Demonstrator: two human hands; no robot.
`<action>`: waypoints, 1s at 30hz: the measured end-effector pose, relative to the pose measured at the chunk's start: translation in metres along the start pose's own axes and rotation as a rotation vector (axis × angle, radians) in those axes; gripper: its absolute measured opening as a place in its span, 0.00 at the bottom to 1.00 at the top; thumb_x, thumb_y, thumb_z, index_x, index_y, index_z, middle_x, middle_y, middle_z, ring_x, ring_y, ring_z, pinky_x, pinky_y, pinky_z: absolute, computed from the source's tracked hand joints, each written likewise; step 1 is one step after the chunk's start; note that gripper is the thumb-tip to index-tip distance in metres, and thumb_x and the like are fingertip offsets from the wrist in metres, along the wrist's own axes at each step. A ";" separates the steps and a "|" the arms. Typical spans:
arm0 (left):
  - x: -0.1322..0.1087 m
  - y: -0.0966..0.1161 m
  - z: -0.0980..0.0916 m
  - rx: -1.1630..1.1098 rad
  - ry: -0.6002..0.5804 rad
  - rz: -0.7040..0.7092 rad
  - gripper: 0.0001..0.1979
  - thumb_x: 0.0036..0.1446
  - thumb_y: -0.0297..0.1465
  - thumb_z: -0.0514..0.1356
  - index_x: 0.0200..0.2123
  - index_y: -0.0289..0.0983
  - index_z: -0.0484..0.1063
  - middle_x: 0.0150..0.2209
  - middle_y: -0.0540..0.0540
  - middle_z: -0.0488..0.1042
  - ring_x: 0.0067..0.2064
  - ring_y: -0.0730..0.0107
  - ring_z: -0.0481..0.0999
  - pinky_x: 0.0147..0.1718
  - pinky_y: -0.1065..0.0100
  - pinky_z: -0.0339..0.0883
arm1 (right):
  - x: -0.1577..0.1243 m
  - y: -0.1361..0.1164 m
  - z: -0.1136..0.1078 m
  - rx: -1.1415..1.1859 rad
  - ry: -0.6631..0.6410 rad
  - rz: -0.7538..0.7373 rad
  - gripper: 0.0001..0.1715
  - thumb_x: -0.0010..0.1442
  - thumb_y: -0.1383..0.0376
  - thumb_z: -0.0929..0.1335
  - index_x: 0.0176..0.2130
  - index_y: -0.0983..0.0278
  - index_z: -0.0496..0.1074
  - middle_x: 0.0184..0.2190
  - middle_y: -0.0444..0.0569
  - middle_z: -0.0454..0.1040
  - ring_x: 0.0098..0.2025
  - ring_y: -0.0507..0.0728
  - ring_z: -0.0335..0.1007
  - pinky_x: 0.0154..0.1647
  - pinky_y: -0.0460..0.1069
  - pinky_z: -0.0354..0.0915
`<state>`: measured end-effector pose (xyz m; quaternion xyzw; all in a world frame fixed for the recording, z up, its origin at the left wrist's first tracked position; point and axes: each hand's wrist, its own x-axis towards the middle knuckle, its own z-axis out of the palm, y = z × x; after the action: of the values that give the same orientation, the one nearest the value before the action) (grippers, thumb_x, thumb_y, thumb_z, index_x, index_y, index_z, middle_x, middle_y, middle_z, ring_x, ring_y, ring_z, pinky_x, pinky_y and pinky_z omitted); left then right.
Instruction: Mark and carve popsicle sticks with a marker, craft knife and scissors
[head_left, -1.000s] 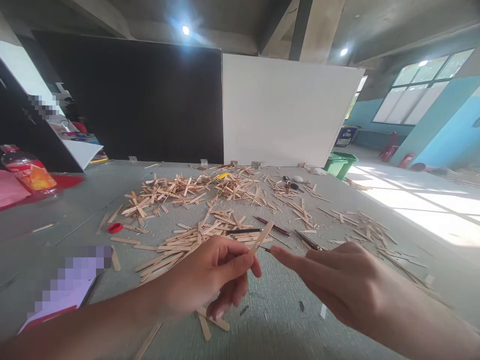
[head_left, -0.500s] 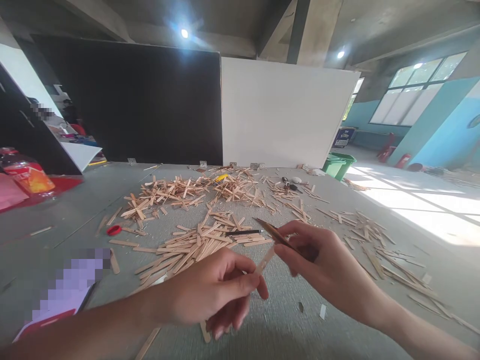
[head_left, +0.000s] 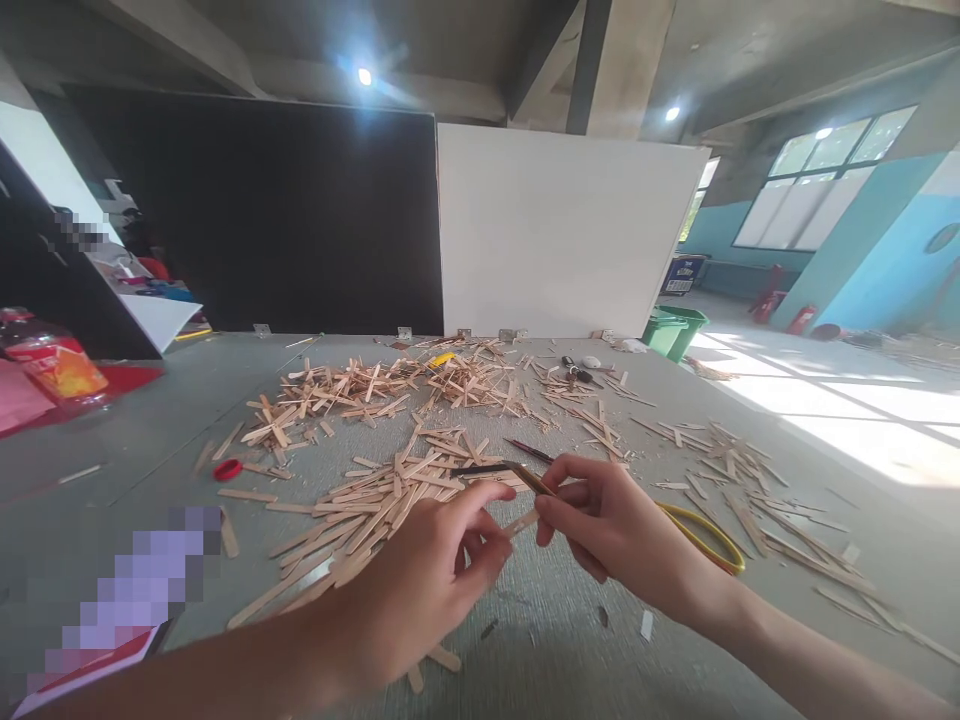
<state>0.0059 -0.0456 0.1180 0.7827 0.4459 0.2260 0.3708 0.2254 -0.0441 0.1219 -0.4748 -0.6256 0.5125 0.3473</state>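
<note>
Stick (head_left: 524, 522) lies flatter vs last frame, btwn our hands over the near-mid surface (head_left: 570, 650). Our L hand (head_left: 450, 560), half-curled, seems to pinch its left end; R hand (head_left: 600, 510), curled tight, grips a pointed tool (head_left: 529, 478). Best we brace the stick & angle the tool off our L hand.

Left hand (head_left: 439, 560), right hand (head_left: 616, 515), forearms (head_left: 769, 630) — all bare

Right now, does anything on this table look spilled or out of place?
Yes: wooden sticks lie in loose, crisscrossed heaps, as if spilled. A red ring at their left and a yellow object on the far heap look stray against plain wood.
</note>
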 end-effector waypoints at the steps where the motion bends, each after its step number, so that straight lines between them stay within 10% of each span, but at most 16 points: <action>1: 0.000 -0.002 0.001 0.006 -0.003 0.011 0.20 0.70 0.37 0.57 0.62 0.43 0.68 0.37 0.49 0.82 0.31 0.68 0.73 0.33 0.65 0.66 | 0.000 0.000 0.000 0.007 -0.006 0.001 0.11 0.67 0.59 0.69 0.36 0.62 0.66 0.28 0.44 0.78 0.16 0.45 0.56 0.17 0.44 0.50; 30: -0.003 -0.014 0.000 0.356 -0.033 0.366 0.14 0.67 0.21 0.48 0.46 0.41 0.68 0.27 0.55 0.66 0.23 0.74 0.59 0.24 0.68 0.52 | -0.006 -0.002 0.008 -0.019 -0.017 0.030 0.11 0.68 0.58 0.67 0.37 0.60 0.65 0.28 0.42 0.79 0.16 0.45 0.58 0.15 0.42 0.54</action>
<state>-0.0031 -0.0440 0.1064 0.9070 0.3232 0.1945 0.1873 0.2194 -0.0529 0.1219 -0.4830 -0.6261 0.5158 0.3296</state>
